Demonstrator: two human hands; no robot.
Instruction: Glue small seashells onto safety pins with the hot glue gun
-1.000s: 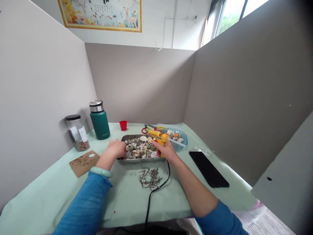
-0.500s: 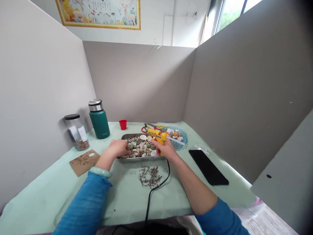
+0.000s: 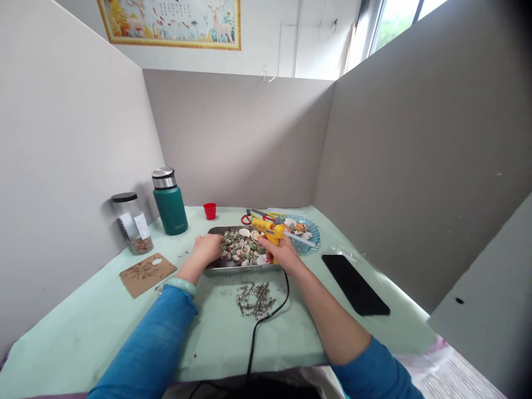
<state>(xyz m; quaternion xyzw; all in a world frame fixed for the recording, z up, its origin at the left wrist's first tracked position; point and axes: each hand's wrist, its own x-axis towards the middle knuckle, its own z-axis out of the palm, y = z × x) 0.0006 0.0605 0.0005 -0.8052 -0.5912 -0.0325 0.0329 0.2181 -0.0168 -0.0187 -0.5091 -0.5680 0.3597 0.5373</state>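
My right hand [image 3: 285,255] is wrapped round the handle of a yellow hot glue gun [image 3: 270,230], which has a pale glue stick out of its back and a black cord running down to the near edge. Below the gun is a metal tray [image 3: 245,269] full of small seashells [image 3: 241,246]. At the tray's left end, my left hand [image 3: 210,247] reaches in among the shells with its fingers bent and closed; anything between the fingertips is hidden. A pile of small metal clips or pins [image 3: 255,299] lies on the table in front of the tray.
Behind the gun are a blue plate [image 3: 313,238] with more shells and red-handled pliers [image 3: 246,219]. A black slab [image 3: 355,285] lies right. On the left are a brown card [image 3: 143,277], a jar [image 3: 135,224], a green bottle [image 3: 170,210] and a red cup [image 3: 210,211].
My left hand has moved slightly up and right inside the left end of the tray, baring some of the tray's bottom. My right hand and the glue gun have stayed put.
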